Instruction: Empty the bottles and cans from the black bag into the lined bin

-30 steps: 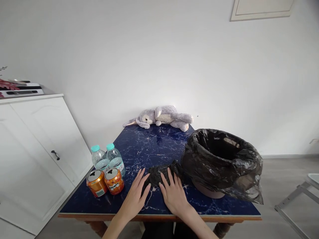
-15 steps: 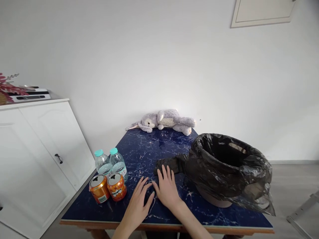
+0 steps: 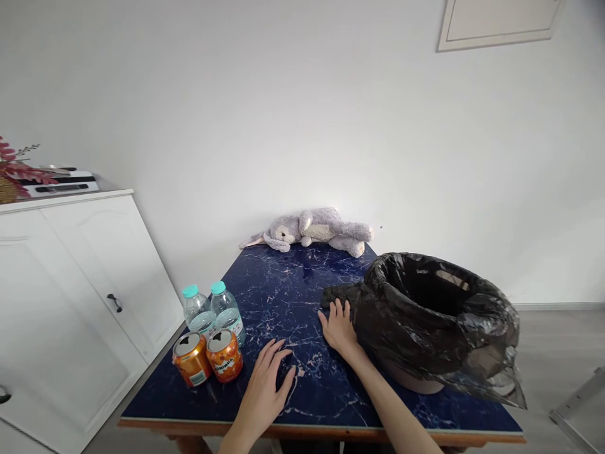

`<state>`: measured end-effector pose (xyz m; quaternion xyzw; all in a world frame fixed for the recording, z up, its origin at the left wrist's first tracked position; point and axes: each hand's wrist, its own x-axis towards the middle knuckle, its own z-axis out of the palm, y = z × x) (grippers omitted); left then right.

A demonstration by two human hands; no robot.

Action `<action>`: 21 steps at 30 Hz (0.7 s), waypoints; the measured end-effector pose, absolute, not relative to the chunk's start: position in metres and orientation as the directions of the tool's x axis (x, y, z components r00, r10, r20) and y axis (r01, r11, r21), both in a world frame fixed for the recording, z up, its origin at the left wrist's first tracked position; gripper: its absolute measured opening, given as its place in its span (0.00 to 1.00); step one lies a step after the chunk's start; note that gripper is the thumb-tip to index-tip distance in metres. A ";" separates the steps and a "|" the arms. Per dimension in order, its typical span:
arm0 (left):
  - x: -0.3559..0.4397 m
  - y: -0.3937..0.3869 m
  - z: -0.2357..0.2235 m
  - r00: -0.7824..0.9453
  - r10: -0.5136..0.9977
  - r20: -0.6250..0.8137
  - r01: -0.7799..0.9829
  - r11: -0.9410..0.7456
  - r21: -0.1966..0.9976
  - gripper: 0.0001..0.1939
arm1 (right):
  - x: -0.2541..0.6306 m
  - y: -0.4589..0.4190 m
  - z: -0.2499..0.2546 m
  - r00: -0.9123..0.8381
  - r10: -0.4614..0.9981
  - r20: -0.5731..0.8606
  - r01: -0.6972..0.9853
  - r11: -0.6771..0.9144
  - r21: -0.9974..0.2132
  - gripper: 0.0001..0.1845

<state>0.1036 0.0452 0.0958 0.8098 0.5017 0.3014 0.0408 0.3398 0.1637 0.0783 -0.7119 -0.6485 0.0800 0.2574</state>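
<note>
My left hand (image 3: 265,392) hovers or rests over the table's near part, fingers apart, holding nothing. To its left stand two orange soda cans, the nearer-to-hand can (image 3: 225,357) and the other can (image 3: 191,360). Behind them are two clear plastic bottles with turquoise caps, a right bottle (image 3: 227,318) and a left bottle (image 3: 197,310). My right hand (image 3: 341,331) lies with spread fingers at the loose tail of a black plastic bag (image 3: 425,334). That bag lines an upright bin (image 3: 411,378), folded over its rim. The bin's inside is dark.
A grey plush rabbit (image 3: 316,232) lies on its side at the far end of the blue marbled table (image 3: 283,284), by the wall. At left stands a white cabinet (image 3: 89,302) with pink flowers (image 3: 28,170) on top. Part of a metal frame (image 3: 579,407) shows at lower right.
My right hand has moved right, toward the bin, and the bag's loose tail has gathered closer to it. My left hand has shifted slightly; cans and bottles stay in place.
</note>
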 end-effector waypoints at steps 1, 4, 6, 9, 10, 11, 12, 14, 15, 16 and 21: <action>0.103 0.045 0.096 0.314 0.837 0.447 0.787 -0.493 0.370 0.15 | 0.347 0.171 0.080 0.177 0.958 0.228 0.875 -0.047 -0.482 0.29; 0.103 0.046 0.096 0.318 0.834 0.450 0.783 -0.499 0.371 0.15 | 0.361 0.182 0.087 0.239 0.939 0.248 0.854 -0.082 -0.513 0.30; 0.103 0.047 0.097 0.325 0.832 0.449 0.779 -0.505 0.372 0.15 | 0.359 0.175 0.088 0.240 0.937 0.254 0.847 -0.074 -0.527 0.32; 0.103 0.048 0.099 0.333 0.828 0.451 0.775 -0.513 0.370 0.15 | 0.347 0.141 0.089 0.166 0.951 0.261 0.845 0.000 -0.535 0.35; 0.103 0.048 0.099 0.333 0.826 0.455 0.774 -0.515 0.368 0.15 | 0.344 0.124 0.090 0.124 0.957 0.261 0.842 0.037 -0.539 0.35; 0.103 0.048 0.099 0.335 0.823 0.459 0.773 -0.518 0.366 0.15 | 0.344 0.106 0.093 0.084 0.962 0.258 0.835 0.073 -0.545 0.36; 0.103 0.048 0.100 0.336 0.822 0.460 0.773 -0.520 0.364 0.15 | 0.347 0.086 0.098 0.041 0.966 0.256 0.826 0.111 -0.553 0.36; 0.103 0.047 0.100 0.340 0.824 0.452 0.775 -0.519 0.361 0.15 | 0.365 0.046 0.111 -0.132 0.962 0.238 0.722 0.257 -0.642 0.35; 0.104 0.047 0.100 0.342 0.829 0.443 0.777 -0.514 0.362 0.15 | 0.380 0.026 0.120 -0.214 0.953 0.214 0.638 0.302 -0.708 0.33; 0.104 0.047 0.100 0.341 0.834 0.433 0.781 -0.508 0.364 0.16 | 0.398 0.007 0.128 -0.269 0.946 0.180 0.569 0.307 -0.763 0.30; 0.105 0.047 0.099 0.331 0.843 0.425 0.780 -0.498 0.379 0.15 | 0.497 -0.058 0.139 -0.115 0.993 0.012 0.380 0.055 -0.923 0.25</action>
